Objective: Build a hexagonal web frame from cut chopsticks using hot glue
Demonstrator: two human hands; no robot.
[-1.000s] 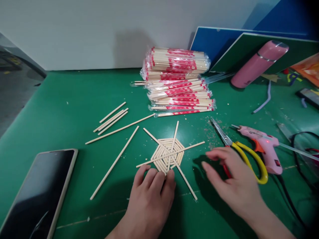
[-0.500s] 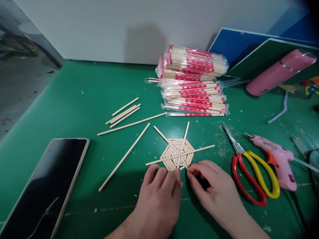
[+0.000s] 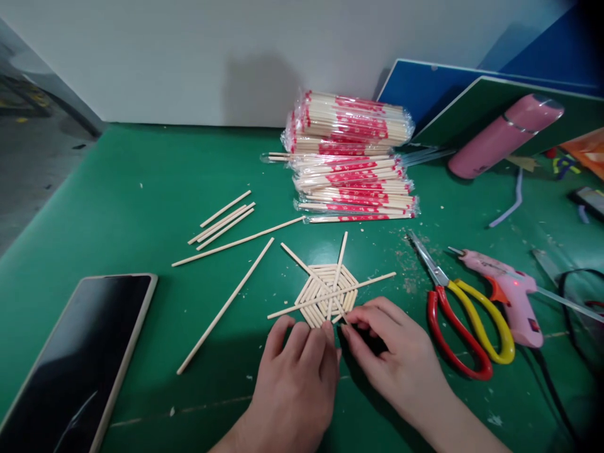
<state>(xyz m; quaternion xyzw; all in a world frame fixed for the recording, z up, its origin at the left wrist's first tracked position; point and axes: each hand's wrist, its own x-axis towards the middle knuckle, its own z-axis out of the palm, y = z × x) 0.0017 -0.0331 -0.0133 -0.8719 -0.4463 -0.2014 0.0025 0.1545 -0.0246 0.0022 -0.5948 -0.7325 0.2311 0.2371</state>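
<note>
A spiderweb-like chopstick frame (image 3: 314,296) lies on the green table, made of three long crossed chopsticks over hexagonal rings of short pieces. My left hand (image 3: 297,371) is closed at its near edge, thumb and forefinger on the near end of one crossed chopstick. With thumb and forefinger, my right hand (image 3: 387,352) pinches the near right end of another crossed chopstick. Whether a short piece is also between those fingertips cannot be made out. A loose long chopstick (image 3: 226,305) lies left of the frame. Several cut pieces (image 3: 225,225) rest farther back, beside another long chopstick (image 3: 238,241).
Wrapped chopstick packs (image 3: 353,160) are piled at the back. To the right are scissors (image 3: 441,277), a pink glue gun (image 3: 516,286) with its light on and a cable, and a pink bottle (image 3: 504,138) by leaning boards (image 3: 472,107). A phone (image 3: 70,358) lies left.
The whole view has shifted slightly, so the table things appear farther left. Both hands keep their places at the frame's near edge, with no clear change of grip.
</note>
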